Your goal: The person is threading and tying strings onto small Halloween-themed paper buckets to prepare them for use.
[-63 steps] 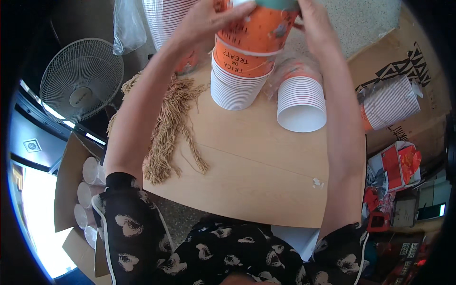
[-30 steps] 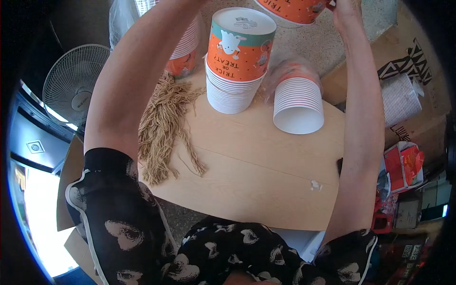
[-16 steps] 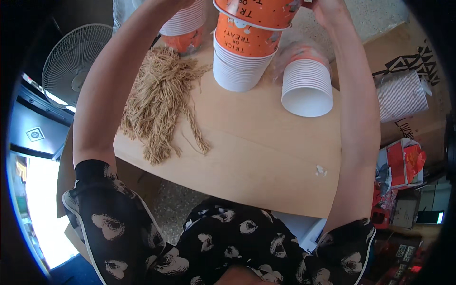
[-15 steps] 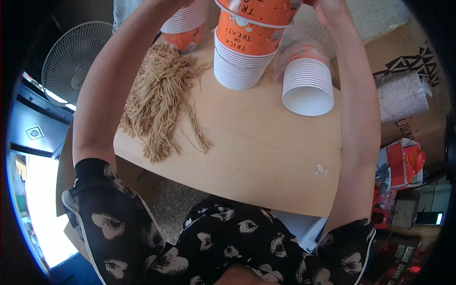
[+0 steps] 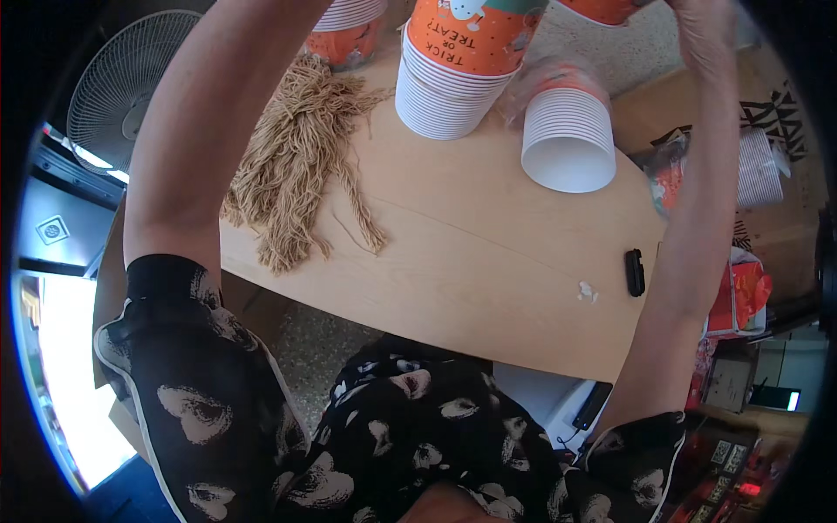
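Observation:
A tall stack of paper buckets stands at the far middle of the table, its white rims downward and the top one's orange printed side showing. To its right, at the top edge, is another orange paper bucket, lifted off the stack and cut by the frame. My right hand is beside it and appears to grip it; the fingertips are out of the picture. My left forearm reaches up past the top edge, so my left hand is hidden. A bagged stack of white-rimmed buckets lies on its side nearby.
A bundle of tan yarn strands lies on the wooden table, left. Behind it stands another bucket stack. White scraps and a small black object lie at right. A fan is at left; cardboard is at right.
The orange bucket has come away from the top of the stack and moved right with my right hand. My right arm has swung outward, uncovering the small black object.

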Motion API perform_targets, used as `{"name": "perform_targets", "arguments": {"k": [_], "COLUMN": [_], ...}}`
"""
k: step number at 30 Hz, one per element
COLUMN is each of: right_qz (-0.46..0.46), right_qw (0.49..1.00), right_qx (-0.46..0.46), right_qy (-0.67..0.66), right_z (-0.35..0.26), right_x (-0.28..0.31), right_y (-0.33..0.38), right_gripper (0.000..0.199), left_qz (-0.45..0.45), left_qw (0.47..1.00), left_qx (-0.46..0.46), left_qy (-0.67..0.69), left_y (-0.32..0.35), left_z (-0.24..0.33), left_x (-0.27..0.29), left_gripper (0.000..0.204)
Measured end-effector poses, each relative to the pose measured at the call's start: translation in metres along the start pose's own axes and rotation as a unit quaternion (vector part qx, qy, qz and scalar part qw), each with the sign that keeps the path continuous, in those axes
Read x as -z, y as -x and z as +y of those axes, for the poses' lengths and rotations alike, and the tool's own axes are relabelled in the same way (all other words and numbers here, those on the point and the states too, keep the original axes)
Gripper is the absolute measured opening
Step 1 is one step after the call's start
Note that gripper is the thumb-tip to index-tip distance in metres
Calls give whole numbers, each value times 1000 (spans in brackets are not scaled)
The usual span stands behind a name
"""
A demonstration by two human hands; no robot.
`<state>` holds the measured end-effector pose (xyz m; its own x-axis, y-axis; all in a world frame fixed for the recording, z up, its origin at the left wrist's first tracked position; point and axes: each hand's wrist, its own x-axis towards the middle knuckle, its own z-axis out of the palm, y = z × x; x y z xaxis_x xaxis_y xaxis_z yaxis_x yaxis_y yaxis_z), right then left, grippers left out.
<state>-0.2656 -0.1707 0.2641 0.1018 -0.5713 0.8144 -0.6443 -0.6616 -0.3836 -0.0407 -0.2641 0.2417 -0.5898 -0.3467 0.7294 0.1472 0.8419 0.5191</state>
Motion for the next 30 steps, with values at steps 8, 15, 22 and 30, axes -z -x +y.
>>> {"name": "perform_targets", "arguments": {"k": [8, 15, 22, 30], "right_qz": [40, 29, -21, -84], "right_qw": [987, 983, 985, 979], "right_qx": [-122, -105, -137, -184], "right_qy": [-95, -146, -104, -6], "right_z": [11, 37, 43, 65], "right_x": [-18, -26, -41, -69], "right_y": [11, 7, 10, 45], "right_gripper": [60, 55, 45, 51], "left_qz": [29, 44, 138, 85], "left_qw": [998, 996, 966, 960], "left_qx": [33, 60, 206, 264], "left_qy": [33, 50, 66, 45], "left_y": [12, 39, 72, 138], "left_z": [-19, -35, -45, -109], "left_x": [5, -6, -19, -32], "left_gripper": [89, 63, 56, 59]}}
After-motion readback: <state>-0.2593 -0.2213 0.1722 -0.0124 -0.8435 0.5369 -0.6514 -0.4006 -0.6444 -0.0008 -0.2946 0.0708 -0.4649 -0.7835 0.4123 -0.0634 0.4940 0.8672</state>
